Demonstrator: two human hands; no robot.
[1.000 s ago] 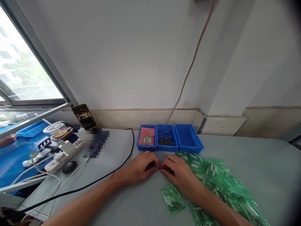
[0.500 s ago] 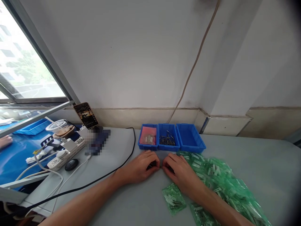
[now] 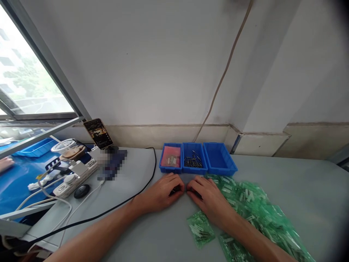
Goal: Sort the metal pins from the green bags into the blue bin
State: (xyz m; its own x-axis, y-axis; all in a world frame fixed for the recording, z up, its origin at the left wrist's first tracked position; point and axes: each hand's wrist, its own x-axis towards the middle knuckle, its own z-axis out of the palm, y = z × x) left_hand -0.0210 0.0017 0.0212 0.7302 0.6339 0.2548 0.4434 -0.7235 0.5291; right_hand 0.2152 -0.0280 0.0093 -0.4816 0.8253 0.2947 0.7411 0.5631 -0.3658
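Observation:
My left hand [image 3: 167,192] rests on the grey table with its fingers curled round small dark pieces, too small to make out. Fingertip to fingertip with it, my right hand [image 3: 203,194] is pinched closed; what it holds, if anything, is hidden. Just behind the hands stand three blue bins: the left bin [image 3: 170,170] has a pink packet, the middle bin [image 3: 195,170] dark metal pins, and the right bin [image 3: 220,158] shows only its bare floor. Green plastic bags [image 3: 261,207] with small parts lie beside and under my right forearm, and a single green bag [image 3: 201,228] lies nearer me.
A black cable [image 3: 109,210] crosses the table on the left. Beyond it are a black mouse [image 3: 81,191], a power strip [image 3: 64,187] with white cords, and a propped phone [image 3: 98,134]. A person's hand [image 3: 5,163] shows at the far left edge.
The fingertips of both hands have come slightly closer, and the small piece seen between them before is now hidden. The whole view has shifted a little.

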